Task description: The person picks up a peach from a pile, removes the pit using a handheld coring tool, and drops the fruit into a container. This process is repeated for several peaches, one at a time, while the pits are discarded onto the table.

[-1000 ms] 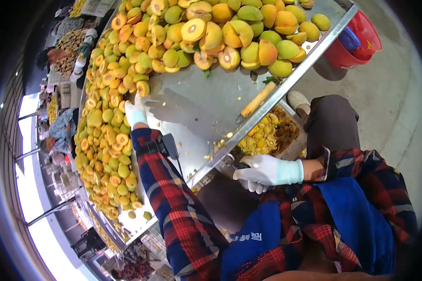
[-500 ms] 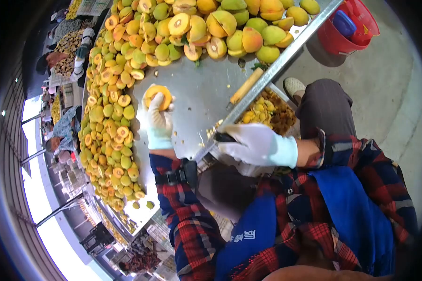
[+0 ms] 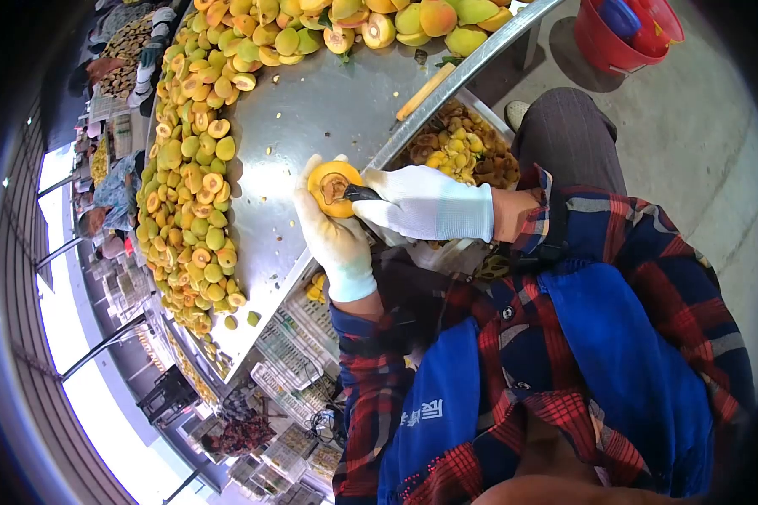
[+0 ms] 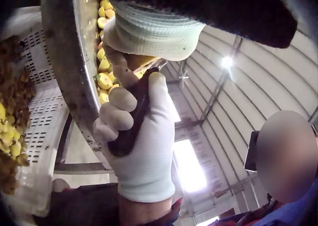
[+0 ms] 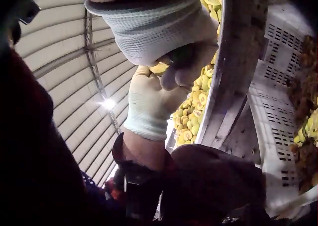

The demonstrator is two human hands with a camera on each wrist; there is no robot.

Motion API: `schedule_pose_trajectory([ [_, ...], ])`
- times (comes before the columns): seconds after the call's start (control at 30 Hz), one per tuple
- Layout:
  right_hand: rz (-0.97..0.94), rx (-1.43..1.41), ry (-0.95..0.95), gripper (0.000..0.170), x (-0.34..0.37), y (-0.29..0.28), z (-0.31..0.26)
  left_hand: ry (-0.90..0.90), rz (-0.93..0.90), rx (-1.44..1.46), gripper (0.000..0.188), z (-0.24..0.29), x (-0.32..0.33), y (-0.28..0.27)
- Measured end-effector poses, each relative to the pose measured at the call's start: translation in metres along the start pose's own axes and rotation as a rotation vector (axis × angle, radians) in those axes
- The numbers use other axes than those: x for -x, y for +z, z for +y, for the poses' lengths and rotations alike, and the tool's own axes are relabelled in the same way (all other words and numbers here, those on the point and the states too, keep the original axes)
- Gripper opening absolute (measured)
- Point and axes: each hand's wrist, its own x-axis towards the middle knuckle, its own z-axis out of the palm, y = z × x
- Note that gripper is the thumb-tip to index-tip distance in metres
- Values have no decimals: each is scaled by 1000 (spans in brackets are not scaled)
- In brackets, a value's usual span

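Observation:
In the head view my gloved left hand (image 3: 335, 240) holds a halved yellow peach (image 3: 318, 181), cut face up with the brown stone area showing. The right hand (image 3: 425, 202), also gloved, grips a dark-handled tool (image 3: 362, 194) whose end meets the middle of that cut face. Fingers curl round the black handle (image 4: 133, 124) in the left wrist view, where the tool's working end is mostly hidden. Both hands come together over the near edge of the metal table (image 3: 312, 101). A sliver of the peach half (image 5: 159, 68) shows between the hands in the right wrist view.
Heaped peach halves (image 3: 198, 194) line the table's far and left sides. A wooden-handled tool (image 3: 425, 91) lies by the metal rim. Below the edge, a white perforated crate (image 5: 273, 121) holds yellow and brown scraps. A red bucket (image 3: 619, 42) stands on the floor at the upper right.
My left hand has drawn back from the heap with a peach half and brought it to the near edge. The right hand has risen from the lap, bringing the tool to the fruit.

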Motion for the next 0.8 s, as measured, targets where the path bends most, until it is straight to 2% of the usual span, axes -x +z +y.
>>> schedule_pose_trajectory([
  [0.03,0,0,4,42,0,1,3,14,38,-42,48,-1,1,2],
  [0.1,-137,-53,13,44,-2,-3,6,23,76,-80,46,-3,2,2],
  [0.13,-138,-50,19,44,-4,-6,7,39,103,-198,44,-5,1,0],
  [0.17,-281,-124,138,43,-8,-12,3,54,131,-316,43,-6,0,-1],
  [0.2,-424,-202,261,43,-11,-15,4,44,132,-314,43,-5,0,-4],
  [0.23,-475,-47,122,43,-15,-6,21,19,141,-381,43,-3,-2,-6],
  [0.27,-480,-47,129,43,-14,-5,24,-5,150,-448,44,-1,-4,-8],
  [0.3,-555,-115,282,43,-15,-13,17,-13,152,-444,44,-1,-5,-12],
  [0.33,-628,-183,435,43,-16,-21,9,-29,73,-516,47,0,-7,-16],
  [0.37,-680,-227,533,41,-17,-27,3,-44,-8,-586,50,0,-9,-20],
  [0.4,-684,-228,538,41,-16,-27,6,-50,-7,-583,50,0,-10,-24],
  [0.47,-824,-708,616,51,-13,-27,17,-198,-120,-557,52,0,-12,-31],
  [0.5,-779,-867,672,52,-9,-23,20,-198,-122,-556,52,-3,-11,-33],
  [0.53,-779,-861,670,52,-8,-20,21,-185,-32,-393,52,-8,-12,-35],
  [0.57,-721,-1010,715,52,-8,-17,18,-167,60,-229,53,-9,-13,-35],
  [0.63,-608,-1221,801,51,-8,-12,11,-118,129,-222,55,-12,-13,-29],
  [0.7,-599,-1238,771,51,-5,-3,11,-83,198,-219,57,-14,-9,-20],
  [0.8,-592,-1225,701,48,-4,0,12,151,261,-496,59,-16,-6,-8],
])
